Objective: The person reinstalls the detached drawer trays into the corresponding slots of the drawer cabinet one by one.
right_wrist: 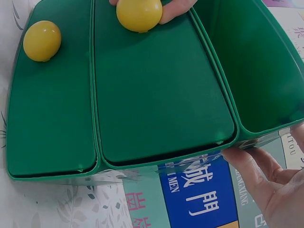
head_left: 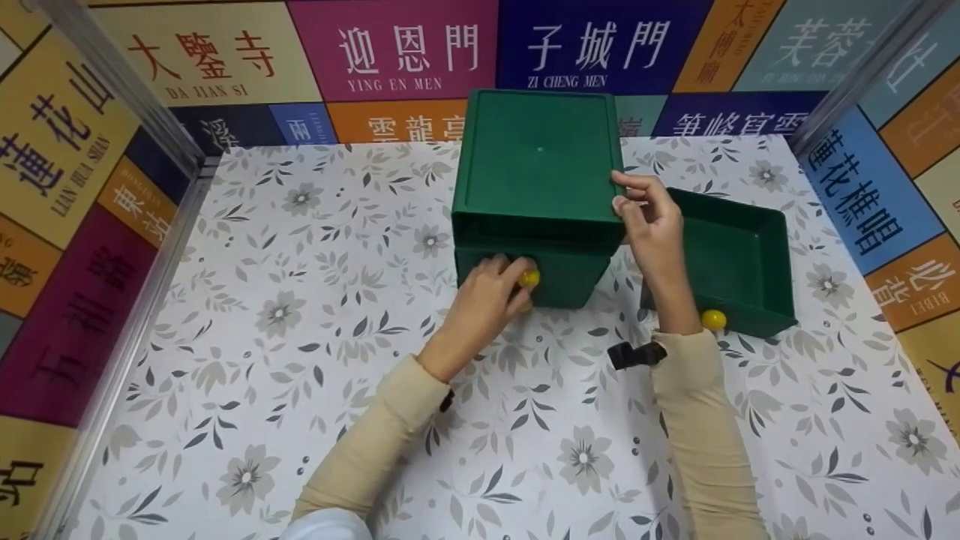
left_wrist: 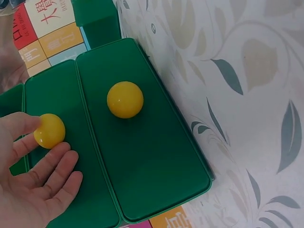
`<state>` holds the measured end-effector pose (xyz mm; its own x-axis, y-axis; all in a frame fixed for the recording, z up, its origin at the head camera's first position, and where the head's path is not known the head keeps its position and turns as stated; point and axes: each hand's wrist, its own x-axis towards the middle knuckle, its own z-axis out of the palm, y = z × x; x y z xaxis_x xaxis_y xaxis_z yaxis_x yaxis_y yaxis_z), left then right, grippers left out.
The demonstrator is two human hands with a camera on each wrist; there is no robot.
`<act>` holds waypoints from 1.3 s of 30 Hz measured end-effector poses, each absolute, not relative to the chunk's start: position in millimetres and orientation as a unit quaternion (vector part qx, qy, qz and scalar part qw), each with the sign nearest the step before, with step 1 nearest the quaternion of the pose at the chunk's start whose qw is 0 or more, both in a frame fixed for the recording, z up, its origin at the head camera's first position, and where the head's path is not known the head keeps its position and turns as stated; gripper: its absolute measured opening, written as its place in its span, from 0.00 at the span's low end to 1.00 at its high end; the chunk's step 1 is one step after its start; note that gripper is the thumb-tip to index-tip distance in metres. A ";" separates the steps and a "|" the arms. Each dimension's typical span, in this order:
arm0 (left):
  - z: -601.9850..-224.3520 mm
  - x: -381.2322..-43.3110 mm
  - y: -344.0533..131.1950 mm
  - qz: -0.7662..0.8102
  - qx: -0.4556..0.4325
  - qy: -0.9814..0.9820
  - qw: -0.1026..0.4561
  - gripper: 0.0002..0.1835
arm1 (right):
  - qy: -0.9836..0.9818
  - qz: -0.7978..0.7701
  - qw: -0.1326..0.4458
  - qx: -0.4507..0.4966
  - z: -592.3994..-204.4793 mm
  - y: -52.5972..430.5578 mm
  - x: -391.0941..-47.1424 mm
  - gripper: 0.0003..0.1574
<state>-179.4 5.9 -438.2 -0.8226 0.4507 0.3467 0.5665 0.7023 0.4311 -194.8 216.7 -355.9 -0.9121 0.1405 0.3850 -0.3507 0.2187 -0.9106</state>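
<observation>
A green drawer cabinet (head_left: 540, 150) stands upright, with an uncovered top slot (right_wrist: 251, 61) and two closed drawer fronts beneath it. My left hand (head_left: 484, 296) pinches the yellow round knob (left_wrist: 50, 131) of the middle drawer (right_wrist: 161, 95) between thumb and index finger, the other fingers bent beside it. Below, the bottom drawer (left_wrist: 156, 166) bears a similar yellow knob (left_wrist: 125, 99), untouched. At the cabinet's upper right edge, my right hand (head_left: 652, 217) holds the side wall with thumb and fingertips.
A separate green drawer (head_left: 739, 232) lies to the cabinet's right, open side up, its yellow knob (head_left: 713, 320) facing me. White flower-patterned paper covers the table (head_left: 247, 360). Colourful panels with Chinese lettering (head_left: 405, 52) wall the back and sides.
</observation>
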 end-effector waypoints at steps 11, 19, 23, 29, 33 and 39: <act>-428.8 -173.8 3.4 -0.220 -0.282 -0.923 0.141 0.13 | -0.755 0.622 0.194 0.071 -356.9 216.0 -194.7 0.21; -391.8 -167.5 -8.1 -0.271 -0.279 -0.887 0.250 0.10 | -0.754 0.625 0.190 0.067 -356.4 216.5 -194.1 0.21; -372.2 -173.2 -17.6 -0.332 -0.268 -0.844 0.325 0.10 | -0.753 0.626 0.190 0.068 -356.3 217.5 -194.4 0.21; -358.6 -191.7 -32.7 -0.393 -0.197 -0.845 0.305 0.12 | -0.755 0.622 0.195 0.071 -356.1 217.9 -194.6 0.21; -358.2 -208.8 -39.2 -0.479 -0.149 -0.836 0.224 0.18 | -0.754 0.622 0.198 0.071 -355.6 217.6 -194.9 0.21; -365.5 -231.6 -46.8 -0.593 -0.106 -0.791 0.110 0.24 | -0.756 0.622 0.192 0.069 -354.8 217.0 -194.0 0.21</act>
<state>-231.6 -46.8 -365.5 -0.9536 0.0371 0.2987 0.2972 0.2747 0.9145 -194.0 217.0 -354.8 -0.9167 0.1352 0.3759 -0.3428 0.2170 -0.9140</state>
